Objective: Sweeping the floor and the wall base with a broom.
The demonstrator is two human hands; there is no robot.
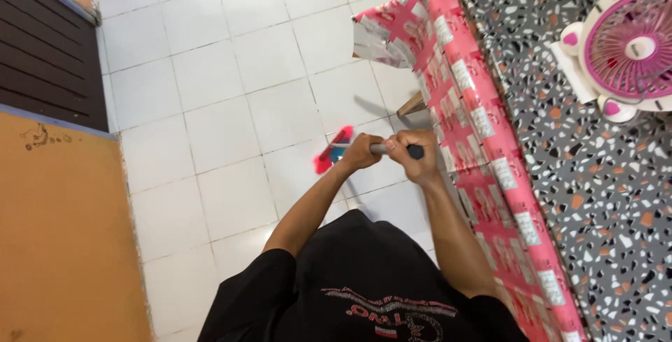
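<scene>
White floor tiles (231,76) fill the view from nine o'clock round to twelve, our largest surface. At three o'clock runs the speckled terrazzo tabletop (595,195), grey with orange and black chips, its near edge hung with a pink-and-white patterned cover (483,167) that slants from twelve o'clock down to five. At nine o'clock sits an orange-brown panel (63,237), with dark slatted boards (42,34) above it at ten o'clock. On the tabletop at two o'clock stands a small white fan with a pink grille (633,44).

At six o'clock we see our own black shirt (357,286), both forearms reaching toward centre.

Centre frame: both hands wrapped on one grey tool handle (381,149), held level over the floor, just beside the hanging cover. Left hand (360,153) has its grip clamped round the handle on the nine o'clock side; right hand (413,154) has its grip clamped round the dark end at three o'clock. Beyond the left hand, toward nine o'clock, the tool ends in a red head with a blue part (330,150), blurred; we cannot tell its exact kind, nor whether it touches the tiles.

Judgement: we read this as the working stroke itself, tool in both hands over the floor beside the tabletop's skirt. Next move, as we judge it, calls for a steady two-handed hold and keeping the red head off the cover.
</scene>
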